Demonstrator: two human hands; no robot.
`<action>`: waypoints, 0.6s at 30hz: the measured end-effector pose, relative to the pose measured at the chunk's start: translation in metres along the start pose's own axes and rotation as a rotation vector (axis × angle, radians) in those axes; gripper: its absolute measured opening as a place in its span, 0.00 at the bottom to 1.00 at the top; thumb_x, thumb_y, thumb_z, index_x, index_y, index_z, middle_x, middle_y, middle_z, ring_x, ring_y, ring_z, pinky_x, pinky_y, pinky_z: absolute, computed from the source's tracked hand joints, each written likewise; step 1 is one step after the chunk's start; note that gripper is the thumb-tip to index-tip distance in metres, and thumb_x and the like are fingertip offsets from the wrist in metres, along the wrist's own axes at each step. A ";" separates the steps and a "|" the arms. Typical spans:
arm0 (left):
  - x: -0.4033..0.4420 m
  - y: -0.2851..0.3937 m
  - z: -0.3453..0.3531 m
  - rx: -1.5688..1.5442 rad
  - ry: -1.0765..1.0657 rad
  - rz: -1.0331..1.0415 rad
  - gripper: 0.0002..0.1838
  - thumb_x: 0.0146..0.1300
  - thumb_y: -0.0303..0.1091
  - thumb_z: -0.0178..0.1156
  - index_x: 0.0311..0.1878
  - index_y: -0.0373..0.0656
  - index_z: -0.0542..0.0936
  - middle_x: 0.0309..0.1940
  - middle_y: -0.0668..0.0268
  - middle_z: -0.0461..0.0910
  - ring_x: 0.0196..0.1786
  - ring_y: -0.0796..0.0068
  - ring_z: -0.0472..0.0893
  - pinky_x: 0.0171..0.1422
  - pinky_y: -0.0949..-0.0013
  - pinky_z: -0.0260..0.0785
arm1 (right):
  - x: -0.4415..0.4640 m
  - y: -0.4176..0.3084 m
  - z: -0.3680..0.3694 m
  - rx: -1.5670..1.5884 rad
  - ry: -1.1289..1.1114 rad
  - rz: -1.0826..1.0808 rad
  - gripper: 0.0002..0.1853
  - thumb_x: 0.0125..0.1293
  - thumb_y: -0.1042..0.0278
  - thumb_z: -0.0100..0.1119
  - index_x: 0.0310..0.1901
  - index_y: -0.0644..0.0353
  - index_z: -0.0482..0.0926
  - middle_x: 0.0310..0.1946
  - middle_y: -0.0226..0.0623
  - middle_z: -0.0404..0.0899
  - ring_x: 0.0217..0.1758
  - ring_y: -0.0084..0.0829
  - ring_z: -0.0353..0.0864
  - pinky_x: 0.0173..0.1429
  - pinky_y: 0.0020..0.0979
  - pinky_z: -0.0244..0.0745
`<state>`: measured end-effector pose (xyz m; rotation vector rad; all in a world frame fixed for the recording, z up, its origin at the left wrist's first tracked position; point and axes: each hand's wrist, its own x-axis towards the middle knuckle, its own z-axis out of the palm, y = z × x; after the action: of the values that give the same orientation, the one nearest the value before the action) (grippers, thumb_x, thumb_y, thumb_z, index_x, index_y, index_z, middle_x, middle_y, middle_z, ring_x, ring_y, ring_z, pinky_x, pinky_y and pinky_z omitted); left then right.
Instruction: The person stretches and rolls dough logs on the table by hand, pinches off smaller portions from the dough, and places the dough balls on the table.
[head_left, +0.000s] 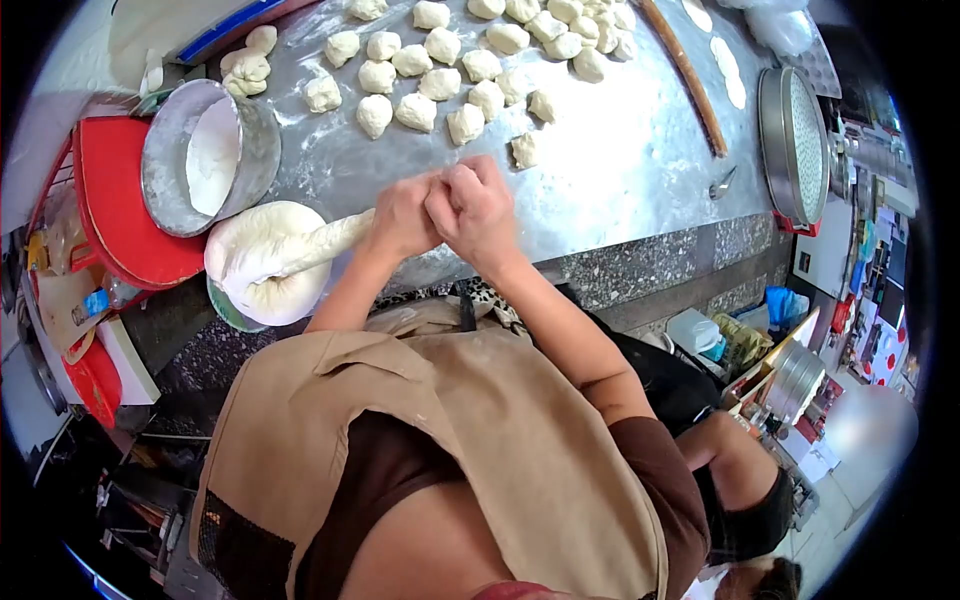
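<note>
A thick rope of white dough (330, 243) runs up from a large dough mass (235, 250) at the left edge of the metal table. My left hand (405, 215) is closed around the upper end of this rope. Pressed against it, my right hand (475, 212) is curled shut with its knuckles up; whatever lies inside its fingers is hidden. Just beyond my hands sits a small dough piece (524, 151). Several more dough lumps (440, 84) are spread over the floured metal table (620, 170) farther back.
A metal pot with flour (255, 150) stands on a red stool (110, 190) at left. On the right lie a wooden rolling pin (685, 75), a small metal tool (722, 184), flattened dough rounds (728, 70) and a round steamer tray (795, 145). Another person's leg (735, 460) shows at lower right.
</note>
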<state>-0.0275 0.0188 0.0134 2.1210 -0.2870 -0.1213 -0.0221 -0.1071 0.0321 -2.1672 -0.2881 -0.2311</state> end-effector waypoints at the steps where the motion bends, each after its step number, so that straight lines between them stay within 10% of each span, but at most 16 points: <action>1: 0.001 0.001 0.002 0.001 -0.002 0.001 0.14 0.47 0.35 0.65 0.38 0.42 0.78 0.30 0.51 0.80 0.35 0.47 0.79 0.37 0.55 0.71 | -0.003 0.005 0.003 -0.044 0.022 -0.029 0.06 0.54 0.67 0.59 0.30 0.59 0.78 0.32 0.44 0.75 0.32 0.45 0.77 0.35 0.38 0.74; 7: -0.010 0.034 -0.004 -0.296 -0.095 -0.082 0.10 0.49 0.33 0.65 0.31 0.42 0.75 0.22 0.61 0.78 0.26 0.67 0.78 0.32 0.66 0.69 | 0.007 0.100 0.016 -0.492 0.035 0.204 0.16 0.52 0.67 0.59 0.45 0.56 0.77 0.45 0.50 0.72 0.44 0.50 0.76 0.45 0.43 0.75; 9: -0.011 0.012 -0.010 -0.293 -0.118 -0.226 0.10 0.51 0.33 0.65 0.32 0.43 0.73 0.34 0.63 0.79 0.35 0.75 0.76 0.38 0.71 0.67 | 0.014 0.062 -0.010 -0.484 -0.159 0.322 0.27 0.51 0.65 0.62 0.56 0.53 0.73 0.57 0.53 0.66 0.53 0.51 0.72 0.56 0.45 0.72; 12: -0.008 -0.012 -0.010 -0.348 0.082 -0.085 0.17 0.52 0.37 0.66 0.41 0.40 0.73 0.63 0.55 0.63 0.58 0.60 0.70 0.58 0.63 0.64 | 0.001 0.030 -0.019 -0.026 -0.553 0.125 0.35 0.45 0.62 0.70 0.59 0.52 0.71 0.58 0.50 0.65 0.61 0.46 0.67 0.62 0.42 0.66; 15: -0.005 0.004 -0.018 -0.521 -0.047 -0.074 0.20 0.51 0.39 0.68 0.42 0.39 0.73 0.64 0.55 0.62 0.62 0.59 0.68 0.60 0.62 0.64 | 0.009 0.009 -0.005 0.771 -0.602 0.550 0.29 0.45 0.70 0.67 0.52 0.60 0.72 0.43 0.38 0.77 0.42 0.29 0.78 0.49 0.30 0.74; 18: -0.011 0.006 -0.032 -0.118 -0.043 -0.128 0.25 0.47 0.44 0.70 0.46 0.42 0.75 0.49 0.52 0.76 0.51 0.54 0.77 0.51 0.57 0.71 | 0.013 0.011 -0.015 0.714 -0.539 0.670 0.24 0.47 0.70 0.67 0.49 0.62 0.74 0.38 0.33 0.78 0.39 0.23 0.77 0.47 0.26 0.74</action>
<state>-0.0321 0.0449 0.0353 2.0210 -0.1656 -0.2530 -0.0069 -0.1245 0.0357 -1.4616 0.0718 0.7382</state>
